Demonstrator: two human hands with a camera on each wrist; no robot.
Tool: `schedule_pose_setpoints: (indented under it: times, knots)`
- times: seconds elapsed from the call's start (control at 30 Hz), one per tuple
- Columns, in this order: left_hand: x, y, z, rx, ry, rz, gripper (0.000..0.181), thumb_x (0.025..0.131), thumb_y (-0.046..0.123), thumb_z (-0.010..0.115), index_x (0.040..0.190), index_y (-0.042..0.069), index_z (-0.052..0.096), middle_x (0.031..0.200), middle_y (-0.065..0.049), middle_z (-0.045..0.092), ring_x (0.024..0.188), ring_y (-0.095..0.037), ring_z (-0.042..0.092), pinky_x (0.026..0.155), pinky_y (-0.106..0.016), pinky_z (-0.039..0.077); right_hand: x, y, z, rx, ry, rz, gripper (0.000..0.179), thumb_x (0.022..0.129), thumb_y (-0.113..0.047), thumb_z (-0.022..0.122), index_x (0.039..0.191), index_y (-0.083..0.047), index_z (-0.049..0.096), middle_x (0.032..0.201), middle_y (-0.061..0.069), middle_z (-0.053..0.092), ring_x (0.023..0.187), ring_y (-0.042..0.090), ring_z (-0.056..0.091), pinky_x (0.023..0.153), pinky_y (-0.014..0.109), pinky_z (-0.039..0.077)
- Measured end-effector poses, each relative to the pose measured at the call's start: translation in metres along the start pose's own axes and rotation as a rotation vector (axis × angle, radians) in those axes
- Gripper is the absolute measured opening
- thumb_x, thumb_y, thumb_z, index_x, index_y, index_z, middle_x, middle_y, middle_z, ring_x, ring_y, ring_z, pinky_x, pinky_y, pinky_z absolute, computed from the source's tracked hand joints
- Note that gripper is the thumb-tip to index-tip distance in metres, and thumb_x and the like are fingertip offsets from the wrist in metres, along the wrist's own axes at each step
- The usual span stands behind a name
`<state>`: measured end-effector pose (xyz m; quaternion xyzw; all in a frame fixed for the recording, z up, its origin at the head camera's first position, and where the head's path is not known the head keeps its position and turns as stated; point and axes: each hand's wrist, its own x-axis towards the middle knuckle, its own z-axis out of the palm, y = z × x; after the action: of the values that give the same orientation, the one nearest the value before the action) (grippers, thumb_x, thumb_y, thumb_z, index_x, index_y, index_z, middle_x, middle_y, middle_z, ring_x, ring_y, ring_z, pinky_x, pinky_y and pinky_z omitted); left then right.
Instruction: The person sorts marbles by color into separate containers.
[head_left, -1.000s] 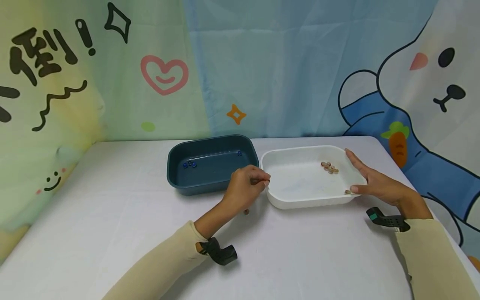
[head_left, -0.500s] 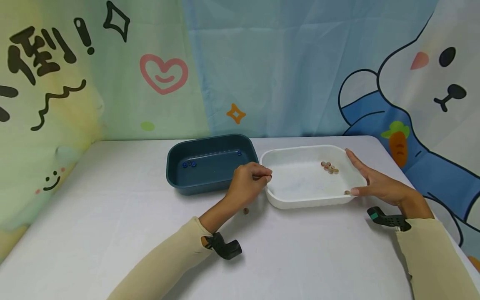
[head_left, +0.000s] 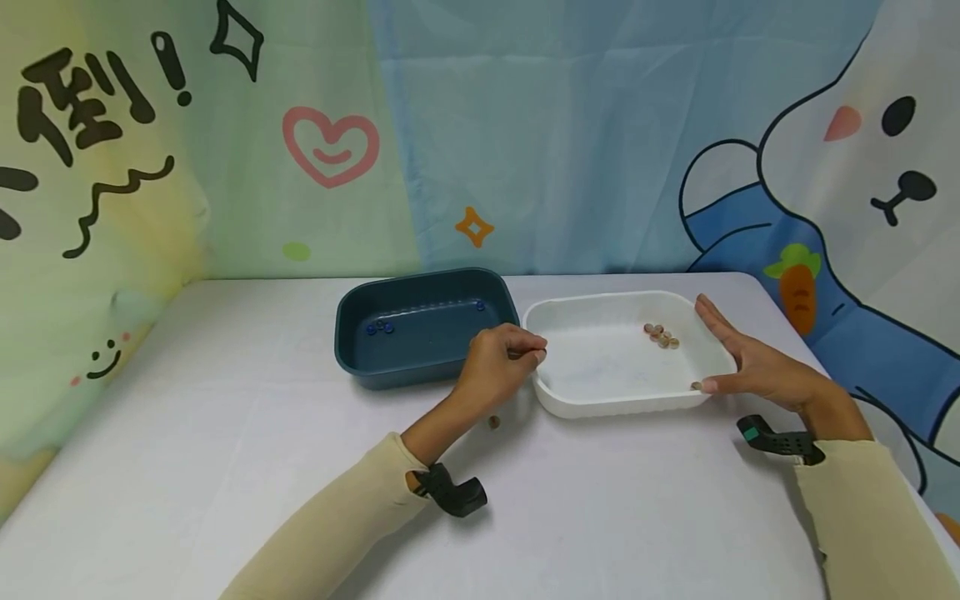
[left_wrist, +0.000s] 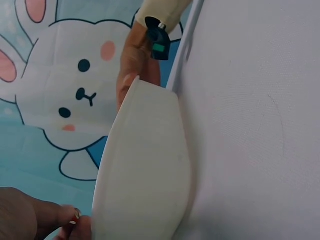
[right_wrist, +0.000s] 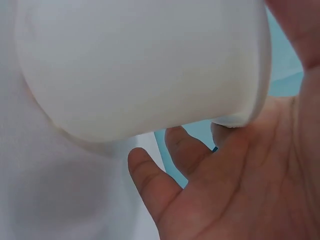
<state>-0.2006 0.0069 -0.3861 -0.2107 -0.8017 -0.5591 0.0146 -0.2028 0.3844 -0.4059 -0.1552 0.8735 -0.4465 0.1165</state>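
Observation:
My left hand (head_left: 501, 362) pinches a small bead (left_wrist: 76, 216) between thumb and finger, close to the left rim of a white tray (head_left: 600, 358). In the head view the fingers mostly hide this bead. My right hand (head_left: 772, 375) holds the tray's right end, thumb over the near corner and fingers along the far side. Several brownish beads (head_left: 662, 336) sit in a cluster inside the white tray, and a single brownish bead (head_left: 696, 386) lies beside the right thumb. Another brown bead (head_left: 493, 422) is on the table behind the left wrist.
A dark blue tray (head_left: 420, 379) stands left of the white one, with several blue beads (head_left: 380, 327) inside. White cloth covers the table (head_left: 600, 500). A printed cartoon curtain (head_left: 600, 150) hangs along the back and sides.
My left hand has shifted slightly right and up at the white tray's left rim, still pinching the bead. The right hand and both trays stay in place.

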Motion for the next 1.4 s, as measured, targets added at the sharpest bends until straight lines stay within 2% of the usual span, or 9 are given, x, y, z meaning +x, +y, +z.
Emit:
schedule_pose_setpoints:
  times: [0.23, 0.53, 0.8, 1.0, 1.13, 1.4]
  knots:
    - [0.009, 0.003, 0.001, 0.052, -0.007, 0.002, 0.012, 0.09, 0.001, 0.069, 0.099, 0.0, 0.076, 0.097, -0.007, 0.068, 0.085, -0.012, 0.067, 0.07, -0.019, 0.052, -0.002, -0.004, -0.004, -0.021, -0.022, -0.002, 0.111, 0.083, -0.013, 0.076, 0.156, -0.034, -0.005, 0.158, -0.015, -0.017, 0.141, 0.05, 0.0, 0.094, 0.064, 0.031]
    - [0.03, 0.002, 0.008, 0.089, -0.036, -0.055, 0.012, 0.091, 0.003, 0.068, 0.1, 0.001, 0.075, 0.094, -0.005, 0.068, 0.08, -0.01, 0.063, 0.063, -0.019, 0.05, -0.003, -0.003, -0.005, -0.023, -0.044, 0.013, 0.111, 0.084, -0.015, 0.075, 0.153, -0.041, -0.009, 0.157, -0.013, -0.021, 0.139, 0.055, -0.001, 0.091, 0.071, 0.028]
    - [0.041, 0.003, 0.011, 0.077, -0.039, -0.124, 0.012, 0.091, 0.003, 0.068, 0.099, 0.0, 0.075, 0.092, -0.006, 0.071, 0.078, -0.01, 0.065, 0.062, -0.02, 0.051, -0.002, -0.002, -0.004, 0.018, -0.05, 0.005, 0.11, 0.084, -0.013, 0.074, 0.153, -0.044, -0.006, 0.157, -0.012, -0.021, 0.139, 0.055, -0.002, 0.09, 0.07, 0.029]
    - [0.046, 0.003, 0.013, 0.068, -0.021, -0.145, 0.013, 0.09, 0.003, 0.069, 0.101, -0.001, 0.074, 0.089, -0.004, 0.072, 0.077, -0.009, 0.065, 0.062, -0.02, 0.051, -0.002, -0.002, -0.004, 0.028, -0.056, 0.001, 0.11, 0.085, -0.012, 0.073, 0.153, -0.044, -0.007, 0.157, -0.01, -0.022, 0.137, 0.057, 0.002, 0.091, 0.07, 0.029]
    - [0.047, 0.003, 0.014, 0.074, -0.008, -0.137, 0.013, 0.09, 0.001, 0.069, 0.101, -0.002, 0.074, 0.089, -0.005, 0.072, 0.078, -0.01, 0.066, 0.064, -0.021, 0.052, -0.003, -0.001, -0.003, 0.041, -0.055, 0.001, 0.108, 0.086, -0.012, 0.072, 0.153, -0.044, -0.007, 0.157, -0.011, -0.021, 0.137, 0.058, 0.003, 0.091, 0.07, 0.029]
    - [0.042, 0.001, 0.011, 0.077, -0.011, -0.122, 0.014, 0.091, 0.0, 0.065, 0.101, 0.0, 0.075, 0.093, -0.006, 0.072, 0.08, -0.011, 0.065, 0.065, -0.021, 0.051, -0.003, 0.0, -0.003, 0.055, -0.055, -0.002, 0.108, 0.086, -0.012, 0.072, 0.153, -0.044, -0.007, 0.158, -0.011, -0.021, 0.134, 0.061, 0.009, 0.09, 0.069, 0.03]
